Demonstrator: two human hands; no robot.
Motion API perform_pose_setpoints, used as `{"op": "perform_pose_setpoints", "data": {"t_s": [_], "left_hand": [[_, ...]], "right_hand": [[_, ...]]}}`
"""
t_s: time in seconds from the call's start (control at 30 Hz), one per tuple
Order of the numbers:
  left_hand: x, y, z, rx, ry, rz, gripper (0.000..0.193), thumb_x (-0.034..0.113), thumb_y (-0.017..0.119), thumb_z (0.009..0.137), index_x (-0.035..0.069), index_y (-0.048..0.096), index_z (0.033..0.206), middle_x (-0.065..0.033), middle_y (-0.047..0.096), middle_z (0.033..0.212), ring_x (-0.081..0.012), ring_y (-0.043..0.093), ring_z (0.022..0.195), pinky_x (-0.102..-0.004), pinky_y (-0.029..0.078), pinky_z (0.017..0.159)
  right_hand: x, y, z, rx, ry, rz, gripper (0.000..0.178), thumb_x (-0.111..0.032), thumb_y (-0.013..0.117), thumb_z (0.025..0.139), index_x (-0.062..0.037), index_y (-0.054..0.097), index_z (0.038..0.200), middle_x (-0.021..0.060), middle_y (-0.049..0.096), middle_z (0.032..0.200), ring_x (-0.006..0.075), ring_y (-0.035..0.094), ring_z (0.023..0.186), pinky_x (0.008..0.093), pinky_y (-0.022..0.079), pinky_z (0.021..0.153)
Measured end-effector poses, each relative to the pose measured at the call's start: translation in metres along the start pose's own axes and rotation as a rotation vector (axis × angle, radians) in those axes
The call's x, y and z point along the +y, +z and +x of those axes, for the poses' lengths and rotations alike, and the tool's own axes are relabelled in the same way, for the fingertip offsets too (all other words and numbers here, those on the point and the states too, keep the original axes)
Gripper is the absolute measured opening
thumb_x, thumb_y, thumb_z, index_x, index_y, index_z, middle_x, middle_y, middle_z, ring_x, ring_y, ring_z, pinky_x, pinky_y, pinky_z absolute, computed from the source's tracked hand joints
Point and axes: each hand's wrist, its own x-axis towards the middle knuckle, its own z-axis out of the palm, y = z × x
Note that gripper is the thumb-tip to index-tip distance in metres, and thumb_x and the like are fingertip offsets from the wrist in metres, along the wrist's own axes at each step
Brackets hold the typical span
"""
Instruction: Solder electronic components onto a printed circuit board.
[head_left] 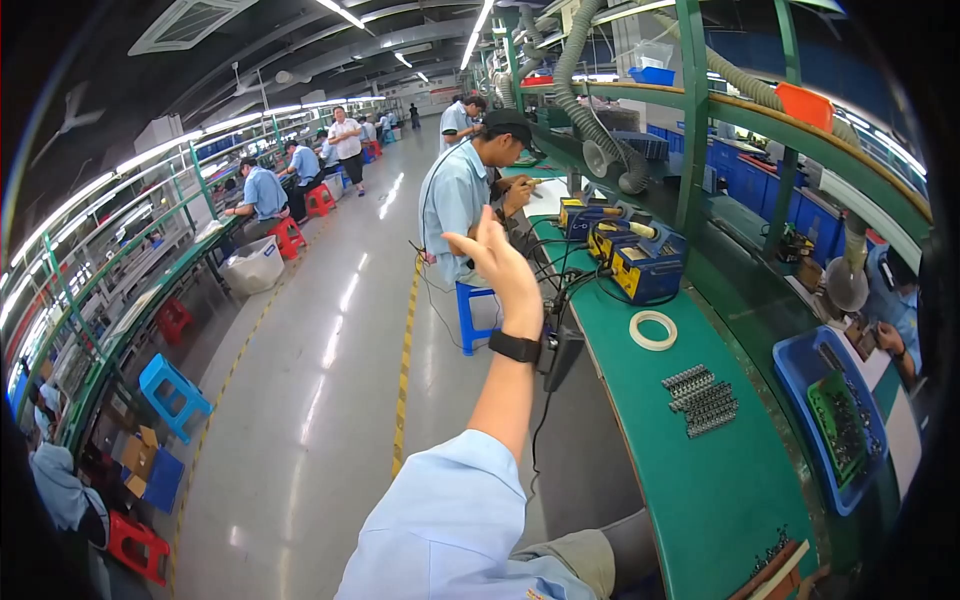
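My left hand [503,275] is raised in front of me, empty, its fingers and thumb stretched out and the thumb toward the left. A black band [514,347] circles its wrist, below a light blue sleeve [440,520]. The hand appears in line with the seated co-worker [460,200] ahead, touching nothing that I can see. Beside it runs the green bench [690,480], with a cream tape ring [652,330] and rows of small dark ridged parts [700,400] on top. My right hand is out of view.
Blue-and-yellow bench units [640,260] with cables stand farther along the bench. A blue tray [790,370] holding a green tray [835,425] sits at the right. A blue stool [475,315] stands by the co-worker. The aisle floor [330,400] stretches left.
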Motion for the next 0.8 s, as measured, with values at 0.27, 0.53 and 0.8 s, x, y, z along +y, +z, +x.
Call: {"op": "perform_pose_setpoints", "data": {"t_s": [0.27, 0.53, 0.8], "left_hand": [[-0.030, 0.071, -0.180, -0.418, 0.000, 0.241, 0.066, 0.015, 0.044, 0.087, -0.006, 0.003, 0.134, -0.0196, 0.042, 0.124, -0.0310, 0.041, 0.112, -0.0389, 0.024, 0.097], [-0.043, 0.074, -0.322, -0.628, -0.186, 0.203, 0.058, 0.015, 0.043, 0.088, -0.004, 0.013, 0.134, -0.0193, 0.040, 0.123, -0.0312, 0.035, 0.115, -0.0398, 0.025, 0.097], [-0.048, 0.069, -0.349, -0.714, -0.187, 0.220, 0.048, 0.016, 0.041, 0.089, -0.003, 0.024, 0.130, -0.0191, 0.038, 0.123, -0.0322, 0.034, 0.115, -0.0395, 0.025, 0.096]], "right_hand": [[0.040, -0.021, -0.012, 0.043, -0.083, 0.120, 0.031, -0.026, 0.056, 0.083, 0.0049, 0.055, 0.088, 0.0163, 0.054, 0.082, 0.0277, 0.050, 0.078, 0.0390, 0.038, 0.076], [-0.013, 0.009, -0.005, 0.010, 0.078, -0.099, 0.034, -0.030, 0.056, 0.083, 0.0042, 0.056, 0.089, 0.0169, 0.056, 0.086, 0.0277, 0.051, 0.079, 0.0391, 0.040, 0.075], [-0.011, 0.008, -0.008, 0.015, 0.149, -0.202, 0.036, -0.033, 0.056, 0.083, 0.0013, 0.056, 0.091, 0.0174, 0.056, 0.090, 0.0282, 0.051, 0.082, 0.0397, 0.039, 0.078]]}}
